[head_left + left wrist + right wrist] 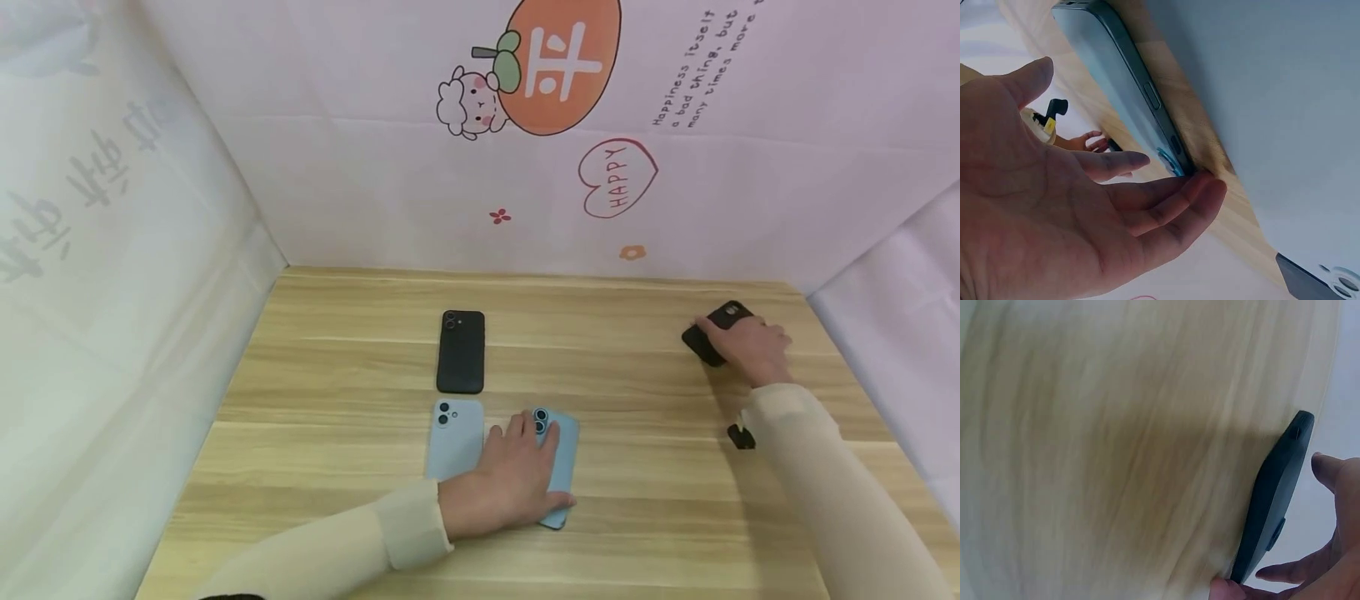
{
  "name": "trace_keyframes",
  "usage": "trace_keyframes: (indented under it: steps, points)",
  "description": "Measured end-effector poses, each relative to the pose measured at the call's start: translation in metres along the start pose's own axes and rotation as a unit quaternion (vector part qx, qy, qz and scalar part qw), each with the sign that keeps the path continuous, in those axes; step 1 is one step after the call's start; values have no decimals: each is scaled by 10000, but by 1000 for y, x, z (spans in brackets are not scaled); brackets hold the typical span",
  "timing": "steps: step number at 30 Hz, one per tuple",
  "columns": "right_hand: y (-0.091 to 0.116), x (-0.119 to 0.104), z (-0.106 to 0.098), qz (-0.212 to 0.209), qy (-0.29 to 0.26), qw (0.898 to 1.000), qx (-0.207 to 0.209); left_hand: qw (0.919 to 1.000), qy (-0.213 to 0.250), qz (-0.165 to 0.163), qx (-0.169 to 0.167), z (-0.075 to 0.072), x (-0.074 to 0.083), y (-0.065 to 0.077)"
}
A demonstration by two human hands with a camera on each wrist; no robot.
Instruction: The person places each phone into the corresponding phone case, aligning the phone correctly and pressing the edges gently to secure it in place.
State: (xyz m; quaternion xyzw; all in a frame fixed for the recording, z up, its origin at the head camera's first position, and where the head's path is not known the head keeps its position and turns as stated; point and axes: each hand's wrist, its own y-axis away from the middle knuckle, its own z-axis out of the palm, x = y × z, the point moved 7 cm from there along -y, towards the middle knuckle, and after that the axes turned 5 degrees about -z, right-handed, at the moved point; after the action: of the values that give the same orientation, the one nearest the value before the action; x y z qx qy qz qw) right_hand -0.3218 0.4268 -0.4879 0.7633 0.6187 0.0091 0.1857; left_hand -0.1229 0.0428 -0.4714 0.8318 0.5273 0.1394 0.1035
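Note:
My left hand (510, 479) lies over a light blue phone (566, 454), its fingers loosely extended. In the left wrist view the fingertips (1210, 187) are by the camera end of this phone, and the thumb stands apart from it. Left of that hand a pale blue-white phone (457, 433) lies face down, partly covered by the hand and sleeve. At the far right my right hand (752, 343) reaches over a black phone (705, 343). The right wrist view shows a fingertip at one end of the black phone (1272, 494) and the thumb off its surface.
Another black phone (461, 352) lies face down above the pale one. The wooden table (337, 333) is bordered by white printed cloth (375, 167) at the back and sides. A small black device (741, 437) sits at the right sleeve cuff.

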Motion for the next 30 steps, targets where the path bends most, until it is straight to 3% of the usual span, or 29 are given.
trace_keyframes:
  steps: [6,12,20,26,30]
  points:
    - [-1,-5,1,208,-127,9997,-40,9994,-311,57,134,1,10,-9]
    - [-7,-20,-3,-144,52,9995,275,9976,-652,103,202,2,13,-12]
    - [-8,-26,-3,-373,124,9991,136,9988,-376,307,96,-1,17,-11]
    - [-6,-35,-4,-821,-57,9965,164,10000,-42,80,26,0,11,-16]
    - [-5,-39,-6,-844,-216,9959,261,9997,238,-73,-48,-2,7,-18]
